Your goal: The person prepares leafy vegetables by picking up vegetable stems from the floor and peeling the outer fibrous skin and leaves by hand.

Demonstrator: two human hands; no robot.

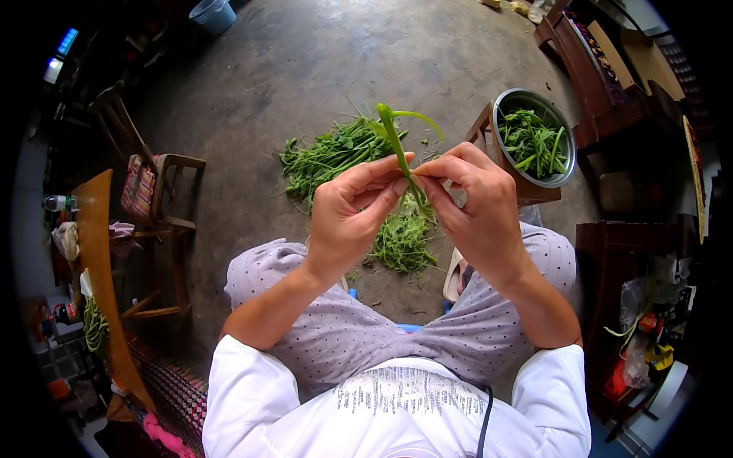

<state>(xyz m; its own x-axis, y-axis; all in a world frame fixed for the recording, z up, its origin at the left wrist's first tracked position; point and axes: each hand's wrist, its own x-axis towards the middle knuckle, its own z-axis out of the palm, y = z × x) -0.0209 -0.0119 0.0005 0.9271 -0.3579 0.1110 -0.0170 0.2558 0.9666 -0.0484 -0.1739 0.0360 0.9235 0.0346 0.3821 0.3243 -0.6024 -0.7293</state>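
Note:
Between my hands a green leafy-vegetable stem (392,133) stands upright above my lap, with a thin side shoot curving off to the right near its top. My left hand (355,202) grips the stem between thumb and fingers. Pinched at the stem's lower part, my right hand (475,198) has thumb and forefinger closed on a thin strand of it. Behind the left hand, a heap of long green stems (332,156) lies on the floor. Below the hands is a smaller pile of fine shredded green trimmings (405,240).
A metal basin (534,95) holding cut green stems rests on a wooden stool (527,191) at the right. On the left stand a wooden chair (156,168) and a table edge (99,229). Dark wooden furniture (595,91) lines the right side. A blue basket (212,15) sits far back.

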